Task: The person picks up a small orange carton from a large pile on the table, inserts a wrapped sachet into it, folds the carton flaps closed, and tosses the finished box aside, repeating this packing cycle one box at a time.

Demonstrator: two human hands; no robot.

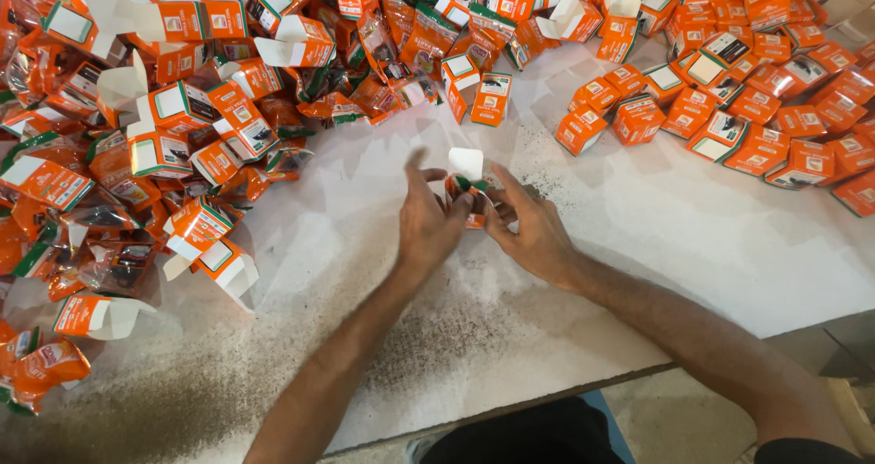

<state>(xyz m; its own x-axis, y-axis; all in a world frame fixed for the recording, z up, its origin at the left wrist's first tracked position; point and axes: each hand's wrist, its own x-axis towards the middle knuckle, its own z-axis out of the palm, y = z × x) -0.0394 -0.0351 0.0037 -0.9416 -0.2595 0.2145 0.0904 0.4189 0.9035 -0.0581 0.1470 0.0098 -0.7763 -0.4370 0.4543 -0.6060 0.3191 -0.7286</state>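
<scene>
Small orange cardboard carton (470,190) with its white flap up, held between both hands over the middle of the white table (638,236).

Left hand (428,222) clamps the carton from 9 o'clock, fingers closed on its side; right hand (533,232) grips from 3 o'clock, thumb on the front; carton's long axis runs 12 to 6, open end at 12; heap of open orange cartons and sachets (164,127) at 10 o'clock; closed orange cartons (756,108) at 2 o'clock; bare tabletop around the hands; table edge near at 6.
</scene>
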